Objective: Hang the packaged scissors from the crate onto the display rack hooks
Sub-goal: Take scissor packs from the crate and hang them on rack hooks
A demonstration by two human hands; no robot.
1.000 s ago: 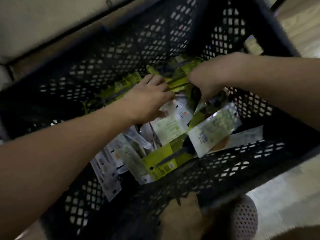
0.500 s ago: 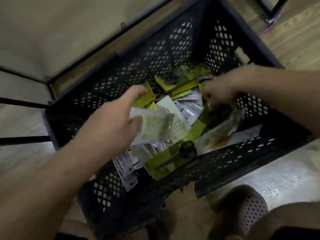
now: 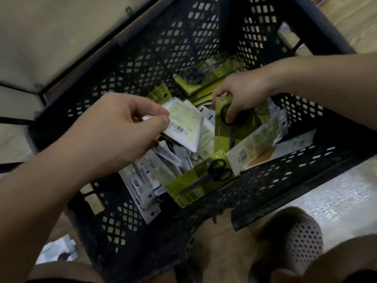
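Hands: left hand [image 3: 114, 137] pinches white packet [image 3: 183, 123], now lifted; right hand [image 3: 242, 94] grips green packet [image 3: 221, 131].

1. The left forearm [image 3: 40, 201] is bare along all of its visible length, and the left hand [image 3: 114, 135] is bare too.
2. The right forearm [image 3: 326, 72] and right hand [image 3: 242, 92] are equally uncovered.
3. A pale, rounded clog-type shoe [image 3: 302, 242] shows at the lower right, its toe cap dotted with rows of small round holes.
4. Bare legs [image 3: 336, 260] line the bottom edge; a dark strip there may be clothing, too dim to tell.
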